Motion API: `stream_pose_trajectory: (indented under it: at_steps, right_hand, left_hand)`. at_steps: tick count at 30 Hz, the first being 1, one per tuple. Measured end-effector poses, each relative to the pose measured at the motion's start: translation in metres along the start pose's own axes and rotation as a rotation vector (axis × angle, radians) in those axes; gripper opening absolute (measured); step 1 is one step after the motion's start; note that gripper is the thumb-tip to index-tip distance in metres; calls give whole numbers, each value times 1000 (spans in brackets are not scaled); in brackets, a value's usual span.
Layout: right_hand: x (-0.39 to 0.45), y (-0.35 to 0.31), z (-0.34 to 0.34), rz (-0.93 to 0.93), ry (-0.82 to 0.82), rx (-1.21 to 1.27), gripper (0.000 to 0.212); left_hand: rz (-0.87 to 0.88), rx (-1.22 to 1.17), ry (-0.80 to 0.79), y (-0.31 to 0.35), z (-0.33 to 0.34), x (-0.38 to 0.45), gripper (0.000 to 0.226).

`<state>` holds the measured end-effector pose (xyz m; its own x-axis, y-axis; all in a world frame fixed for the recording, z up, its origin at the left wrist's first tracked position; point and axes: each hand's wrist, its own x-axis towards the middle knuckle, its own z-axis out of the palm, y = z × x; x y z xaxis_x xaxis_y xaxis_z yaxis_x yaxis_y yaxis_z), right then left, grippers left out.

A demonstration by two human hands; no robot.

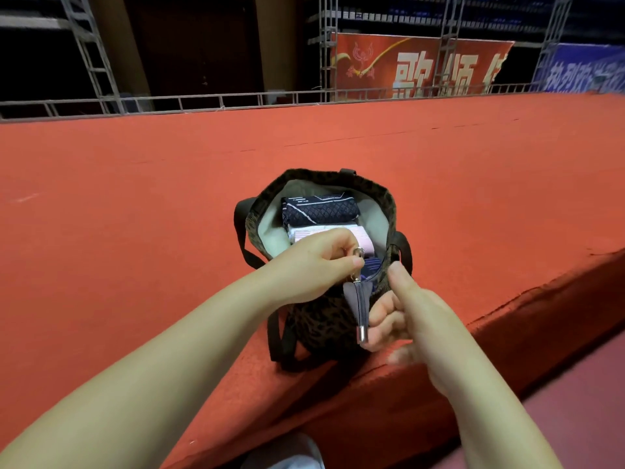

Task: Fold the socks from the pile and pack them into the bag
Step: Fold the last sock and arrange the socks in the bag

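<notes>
Near the front edge of the red worktop (135, 198) stands the bag (321, 319), folded socks (318, 209) already inside, while the left hand (314, 262) pinches the zipper pull (358, 253) and the right hand (409, 316) clenches the zip's end tab (358, 309), apparently bracing for closing.

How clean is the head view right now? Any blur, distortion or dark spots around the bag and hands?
Head view: the bag and the folded socks inside are sharp and evenly lit; the left hand on the zipper pull is clear; the right hand shows motion blur at its lower fingers; wide-angle bending curves the red platform edge and the railing; the background is dim, almost black at upper left.
</notes>
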<state>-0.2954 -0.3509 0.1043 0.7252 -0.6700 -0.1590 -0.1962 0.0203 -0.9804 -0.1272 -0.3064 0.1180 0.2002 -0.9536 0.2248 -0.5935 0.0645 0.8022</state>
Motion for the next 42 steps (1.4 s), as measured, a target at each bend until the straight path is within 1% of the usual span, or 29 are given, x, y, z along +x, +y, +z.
stream_pose_trajectory:
  at_steps: [1,4,6,9,11,13,14,16,18,20,21,22,24,25,26,27,29,30,32,33,35,36,37,38,39,41,42]
  right_hand:
    - [4,-2,0,2,2,-19,62]
    - [11,1,9,-49,-47,-34,35]
    - [15,9,16,-117,-78,65,27]
    - [17,4,21,-289,-67,324,27]
    - [18,-8,16,-396,-50,397,30]
    - [19,-18,10,-445,-64,403,30]
    - [17,-17,8,-435,-86,385,30]
    - [17,-11,7,-372,-162,311,28]
    - [14,-3,6,-266,-257,198,27]
    - [12,-9,1,-186,-311,37,34]
    - [12,-14,-4,-164,-283,-71,44]
    - [14,-21,-8,-154,-211,-198,55]
    - [23,-32,-16,-156,28,-426,72]
    - [30,-37,-19,-158,140,-502,74]
    - [37,-41,-19,-153,209,-560,73]
    - [44,-44,-16,-147,233,-610,70]
    - [55,-47,-8,-116,173,-709,54]
    - [60,-46,-4,-116,134,-729,50]
    - [70,-37,-1,-143,45,-655,49]
    - [73,-33,-1,-147,-5,-556,47]
    - [72,-29,-3,-130,-94,-400,53]
    - [70,-29,-5,-107,-133,-386,51]
    - [68,-30,-6,-97,-147,-410,44]
    - [68,-34,-8,-103,-125,-455,40]
    - [70,-39,-8,-125,-55,-518,42]
    - [83,-51,-9,-182,179,-627,52]
    - [91,-56,-8,-192,261,-671,54]
  left_hand:
    - [0,-33,3,-2,2,0,15]
    - [-29,-121,26,-9,5,-1,10]
    - [-54,-133,37,-13,5,1,12]
    - [-31,-101,64,2,-5,13,16]
    - [34,-15,66,23,-17,27,19]
    - [62,143,67,39,-29,39,17]
    - [52,237,75,39,-31,43,15]
    - [-36,374,93,19,-38,50,14]
    - [-154,306,111,-6,-42,48,16]
    - [-182,199,140,-22,-43,47,15]
    - [-172,183,138,-24,-42,47,14]
    - [-160,171,133,-24,-41,47,14]
    - [-136,152,123,-21,-37,47,13]
    - [-128,152,116,-20,-36,48,13]
    - [-123,151,107,-19,-35,48,13]
    - [-121,145,100,-18,-34,48,14]
    - [-114,116,97,-18,-34,47,15]
    - [-116,113,104,-19,-34,46,15]
    - [-127,148,138,-22,-36,47,16]
    - [-128,190,169,-25,-39,50,16]
    - [-150,314,258,-28,-47,56,15]
    - [-165,365,294,-29,-52,60,16]
    - [-174,395,306,-30,-56,63,17]
    - [-175,406,290,-31,-59,66,18]
    - [-174,396,260,-32,-61,69,19]
    - [-167,354,213,-33,-61,72,19]
    - [-160,351,199,-33,-59,73,18]
